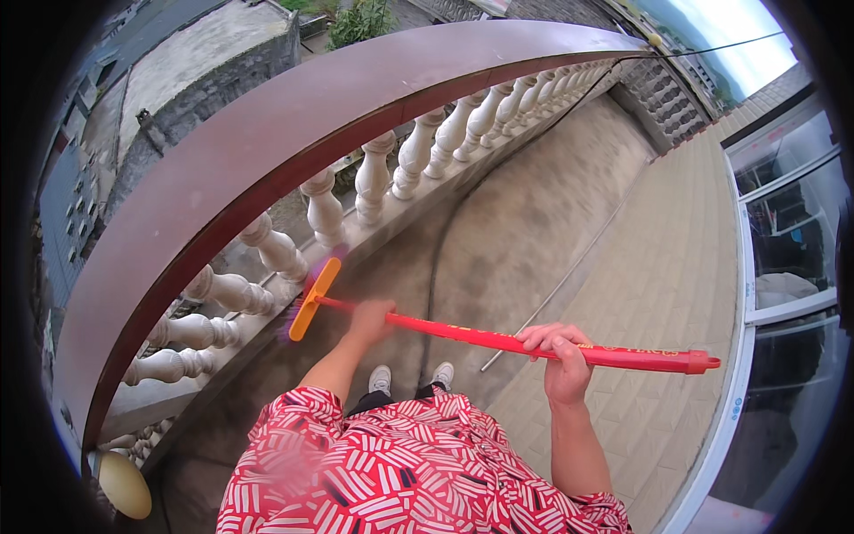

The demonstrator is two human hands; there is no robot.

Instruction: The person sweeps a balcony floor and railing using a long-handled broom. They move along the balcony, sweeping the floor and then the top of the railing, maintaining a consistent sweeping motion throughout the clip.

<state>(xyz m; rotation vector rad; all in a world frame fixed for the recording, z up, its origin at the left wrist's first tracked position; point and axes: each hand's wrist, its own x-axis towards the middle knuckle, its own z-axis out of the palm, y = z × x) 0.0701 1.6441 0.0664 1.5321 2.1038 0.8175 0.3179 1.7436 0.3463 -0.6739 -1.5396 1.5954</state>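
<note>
Both my hands grip the red handle (460, 334) of a broom. My left hand (371, 322) closes round it close to the head and looks slightly blurred. Nearer the capped end, my right hand (559, 348) holds the handle with its fingers wrapped over the top. The broom's orange head (315, 299) carries purple bristles (293, 312), blurred, at the ledge (293, 288) below the white balusters (280, 252). Whether the bristles touch the ledge or a baluster, I cannot tell.
A broad brown handrail (267, 127) curves above the balusters. Along the concrete floor (514, 207) runs a dark cable (435, 267), and a thin metal pole (567, 280) lies there. The tiled wall (640, 287) and a window (794, 267) are at my right.
</note>
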